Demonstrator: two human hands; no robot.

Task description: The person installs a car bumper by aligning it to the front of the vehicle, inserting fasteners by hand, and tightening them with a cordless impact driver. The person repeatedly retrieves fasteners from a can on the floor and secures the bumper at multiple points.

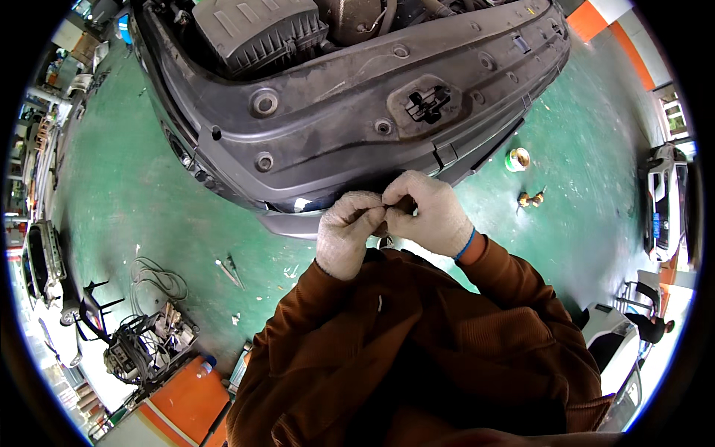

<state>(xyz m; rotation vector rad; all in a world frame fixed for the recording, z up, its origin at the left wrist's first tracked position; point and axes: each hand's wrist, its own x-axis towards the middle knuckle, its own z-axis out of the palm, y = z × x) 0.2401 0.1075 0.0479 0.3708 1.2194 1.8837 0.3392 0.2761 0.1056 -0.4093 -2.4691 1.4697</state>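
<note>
Both hands work close together, right in front of the body, in pale knitted gloves; a blue edge shows at the right cuff. Left hand (342, 238) and right hand (438, 214) meet at the fingertips, fingers and thumbs curled inward. Cannot tell whether the tips are fully closed or pinch something small; the gloves hide it.

Nearest thing: a dark plastic panel (335, 108) across a car's front, directly ahead of the person. The hands overlap its near edge in view; contact cannot be told. A recess in the panel bears a black latch-like part (427, 104); a ribbed black box (257, 33) sits behind, in the engine bay.

Green floor (141, 186) all round. To the right, an open tub (517, 159), brassy pieces (530, 200) near it. To the left, a coiled cable (160, 279).
</note>
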